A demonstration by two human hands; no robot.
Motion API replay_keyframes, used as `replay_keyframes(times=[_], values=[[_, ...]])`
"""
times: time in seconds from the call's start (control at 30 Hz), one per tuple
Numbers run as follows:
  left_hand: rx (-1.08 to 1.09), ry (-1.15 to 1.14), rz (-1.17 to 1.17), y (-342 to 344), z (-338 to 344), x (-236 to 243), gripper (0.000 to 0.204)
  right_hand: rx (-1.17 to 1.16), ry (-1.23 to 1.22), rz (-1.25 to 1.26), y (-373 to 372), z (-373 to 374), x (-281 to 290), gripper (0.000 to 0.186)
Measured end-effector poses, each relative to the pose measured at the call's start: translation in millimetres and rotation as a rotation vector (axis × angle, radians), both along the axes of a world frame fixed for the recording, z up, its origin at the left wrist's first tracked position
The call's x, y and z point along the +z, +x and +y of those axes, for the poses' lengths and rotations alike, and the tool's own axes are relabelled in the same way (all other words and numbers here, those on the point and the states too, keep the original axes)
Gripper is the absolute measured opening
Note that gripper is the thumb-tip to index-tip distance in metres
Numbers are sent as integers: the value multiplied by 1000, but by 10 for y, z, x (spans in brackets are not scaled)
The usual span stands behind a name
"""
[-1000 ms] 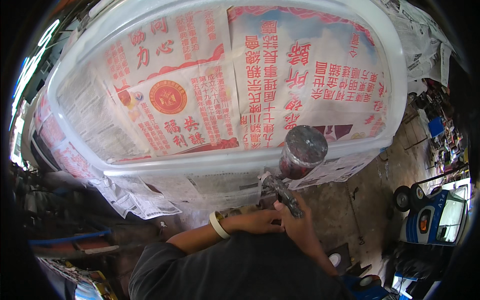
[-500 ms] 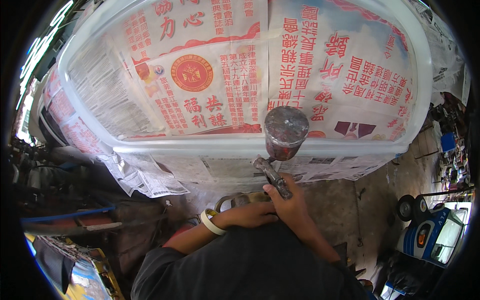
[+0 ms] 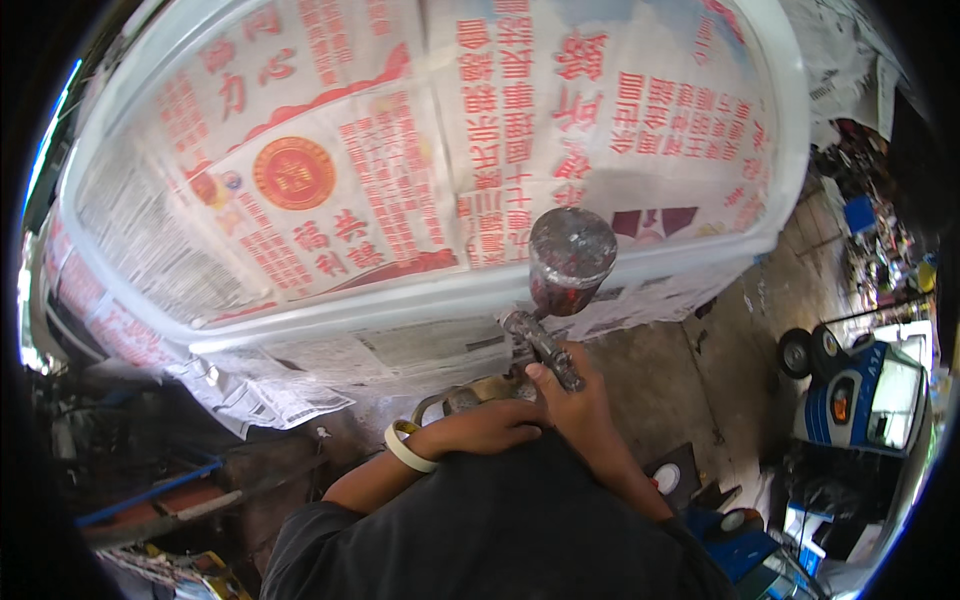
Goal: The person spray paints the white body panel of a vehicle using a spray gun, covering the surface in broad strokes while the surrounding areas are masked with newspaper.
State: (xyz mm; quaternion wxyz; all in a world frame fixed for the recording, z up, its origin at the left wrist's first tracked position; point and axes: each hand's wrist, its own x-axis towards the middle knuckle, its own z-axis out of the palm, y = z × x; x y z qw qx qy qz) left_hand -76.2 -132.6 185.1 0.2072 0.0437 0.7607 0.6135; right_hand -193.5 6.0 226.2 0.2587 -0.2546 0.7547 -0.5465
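My right hand (image 3: pixel 580 398) is wrapped round the handle of a spray gun (image 3: pixel 542 350), whose metal body is stained. On top of the gun sits a dark round paint cup (image 3: pixel 572 260) with a reddish, smeared wall. My left hand (image 3: pixel 490 426), with a pale band (image 3: pixel 408 447) at the wrist, lies close beside my right wrist. Its fingers look curled, and what they may hold is hidden. Just ahead is a vehicle's pale whitish frame (image 3: pixel 400 290), its window area masked with printed newspaper (image 3: pixel 440 190).
More newspaper (image 3: pixel 270 395) hangs loose at the masked body's lower left. A blue bar (image 3: pixel 150 492) lies among dark clutter at left. A blue and white vehicle (image 3: pixel 865 395) stands at right on the concrete floor (image 3: pixel 650 375). Shelf clutter lines the far right.
My view has turned, so the masked frame sits further left and tilted. More blue parts show at lower right. Both hands keep nearly the same pose, the right still gripping the spray gun.
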Motion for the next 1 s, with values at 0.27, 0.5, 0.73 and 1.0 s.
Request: replay_keyframes(times=[0.27,0.5,0.73,1.0], values=[[-113,29,72,-209,77,-74,35,-356,-27,45,-492,506,-139,31],[-124,-3,80,-255,87,-61,35,-559,-28,23,-875,827,-43,33],[-81,-37,-9,-266,34,26,36,-680,-21,126,-1322,1166,-86,35],[-14,-34,-97,-252,47,133,34,-785,-18,193,-1886,1540,-103,41]])
